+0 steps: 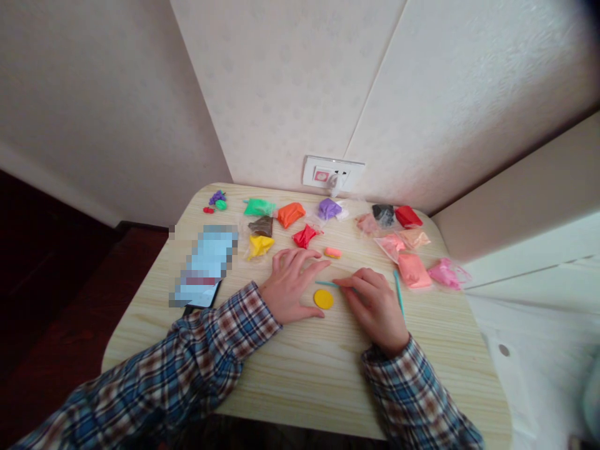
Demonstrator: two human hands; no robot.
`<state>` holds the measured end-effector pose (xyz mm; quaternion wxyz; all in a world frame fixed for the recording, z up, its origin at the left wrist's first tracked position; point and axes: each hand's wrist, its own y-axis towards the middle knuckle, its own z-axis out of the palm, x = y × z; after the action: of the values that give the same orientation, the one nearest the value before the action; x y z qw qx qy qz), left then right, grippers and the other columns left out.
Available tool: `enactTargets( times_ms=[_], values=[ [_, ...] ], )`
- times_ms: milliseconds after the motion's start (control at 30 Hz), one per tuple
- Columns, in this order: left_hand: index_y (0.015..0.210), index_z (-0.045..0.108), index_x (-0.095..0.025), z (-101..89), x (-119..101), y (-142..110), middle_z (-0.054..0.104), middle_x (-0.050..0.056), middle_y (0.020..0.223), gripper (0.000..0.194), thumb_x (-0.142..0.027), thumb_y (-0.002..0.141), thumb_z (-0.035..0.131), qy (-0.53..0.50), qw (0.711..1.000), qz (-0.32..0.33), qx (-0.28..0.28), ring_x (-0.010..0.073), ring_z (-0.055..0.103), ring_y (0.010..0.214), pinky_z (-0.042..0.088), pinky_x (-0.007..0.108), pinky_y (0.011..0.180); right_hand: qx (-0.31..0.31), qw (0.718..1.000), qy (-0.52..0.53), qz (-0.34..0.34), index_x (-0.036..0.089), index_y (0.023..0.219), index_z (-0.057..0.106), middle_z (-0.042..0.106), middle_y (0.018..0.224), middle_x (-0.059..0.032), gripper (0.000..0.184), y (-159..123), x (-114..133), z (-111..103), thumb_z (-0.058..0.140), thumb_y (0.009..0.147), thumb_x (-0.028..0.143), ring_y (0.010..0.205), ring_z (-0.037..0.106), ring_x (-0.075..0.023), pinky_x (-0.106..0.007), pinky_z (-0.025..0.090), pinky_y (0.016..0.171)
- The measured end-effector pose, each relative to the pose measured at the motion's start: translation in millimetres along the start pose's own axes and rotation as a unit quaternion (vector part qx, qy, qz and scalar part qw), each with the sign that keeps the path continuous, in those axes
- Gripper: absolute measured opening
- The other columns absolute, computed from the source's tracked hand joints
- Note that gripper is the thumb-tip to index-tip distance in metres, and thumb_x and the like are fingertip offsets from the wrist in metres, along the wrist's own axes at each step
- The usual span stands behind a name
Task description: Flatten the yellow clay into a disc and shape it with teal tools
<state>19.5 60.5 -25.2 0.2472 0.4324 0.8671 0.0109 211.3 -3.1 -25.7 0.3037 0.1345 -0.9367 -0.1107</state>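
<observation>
A flat yellow clay disc (323, 299) lies on the wooden table between my hands. My left hand (294, 284) rests to its left, fingers spread, with thumb and fingertips curving around the disc's near and far sides; whether the thumb touches it I cannot tell. My right hand (374, 304) pinches a thin light-blue modelling tool (327, 284), whose tip points left just above the disc's far edge. A small pink and yellow clay piece (332, 252) sits beyond my left fingertips. To the right of my right hand lies a second teal tool (399, 294).
Bagged clay in several colours lines the back, including orange (291, 215), purple (329, 209) and salmon (414, 270). A phone (206, 265) lies at the left. Small clay fruit shapes (217, 199) sit in the back left corner. A wall socket (334, 172) is behind the table (300, 381).
</observation>
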Motion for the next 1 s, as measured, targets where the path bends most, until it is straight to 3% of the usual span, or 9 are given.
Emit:
enactTargets(
  times_ms=[200, 400, 633, 1000],
  values=[
    [0.128, 0.042, -0.018, 1.0, -2.8, 1.3, 0.043, 0.014, 0.127, 0.08, -0.06, 0.065, 0.068, 0.009, 1.0, 0.011, 0.007, 0.0314, 0.037, 0.116, 0.022, 0.05, 0.098, 0.031, 0.999, 0.021, -0.024, 0.021, 0.095, 0.064, 0.056, 0.08, -0.0034, 0.021, 2.7, 6.8, 5.8, 0.047, 0.085, 0.013, 0.08, 0.05, -0.0178, -0.034, 0.038, 0.073],
    [0.128, 0.042, -0.018, 0.6, -2.2, 2.8, 0.043, 0.014, 0.127, 0.089, -0.065, 0.057, 0.071, -0.011, 1.0, 0.011, -0.003, 0.0317, 0.036, 0.116, 0.022, 0.049, 0.098, -0.011, 1.0, 0.0, -0.016, 0.018, 0.091, 0.064, 0.055, 0.075, -0.0031, 0.019, -1.9, 0.6, 2.1, 0.048, 0.084, 0.012, 0.076, 0.05, -0.0174, -0.033, 0.037, 0.071],
    [0.125, 0.044, -0.018, -0.6, -3.7, 1.5, 0.043, 0.012, 0.128, 0.075, -0.046, 0.063, 0.075, -0.023, 0.999, 0.035, 0.01, 0.0287, 0.037, 0.116, 0.026, 0.046, 0.096, 0.015, 0.999, 0.017, -0.045, 0.019, 0.092, 0.062, 0.057, 0.08, -0.0036, 0.018, -1.5, 4.5, 10.0, 0.047, 0.085, 0.014, 0.08, 0.05, -0.0177, -0.033, 0.038, 0.072],
    [0.128, 0.041, -0.02, 2.3, 0.6, -2.4, 0.043, 0.011, 0.127, 0.079, -0.052, 0.063, 0.073, -0.04, 0.999, 0.029, 0.002, 0.0296, 0.037, 0.114, 0.024, 0.047, 0.098, -0.014, 1.0, 0.018, -0.009, 0.02, 0.093, 0.063, 0.057, 0.079, -0.0037, 0.02, -6.5, -9.6, 10.6, 0.044, 0.088, 0.021, 0.078, 0.052, -0.0169, -0.032, 0.039, 0.072]
  ],
)
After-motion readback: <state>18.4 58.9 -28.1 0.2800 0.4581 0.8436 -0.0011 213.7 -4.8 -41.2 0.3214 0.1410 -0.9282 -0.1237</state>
